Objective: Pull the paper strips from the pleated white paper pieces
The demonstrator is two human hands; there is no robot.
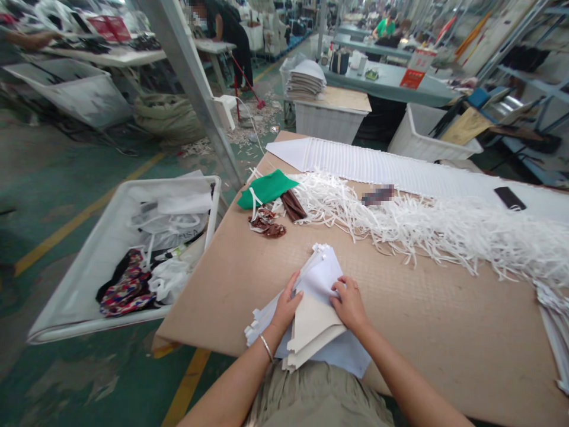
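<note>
At the near edge of the brown-covered table lies a stack of white and cream cut fabric pieces with notched, stepped edges. My left hand grips the stack along its left side, thumb on top and fingers partly underneath. My right hand is curled on the right edge of the same stack, its fingertips pressed to the pieces. Beneath them, more pale bluish-white pieces stick out toward my lap. What lies under my palms is hidden.
Beyond my hands run a tangled heap of white strips and a fanned row of white pieces. Green fabric and brown scraps lie at the left corner. A white bin holding cloth stands left, near a metal post.
</note>
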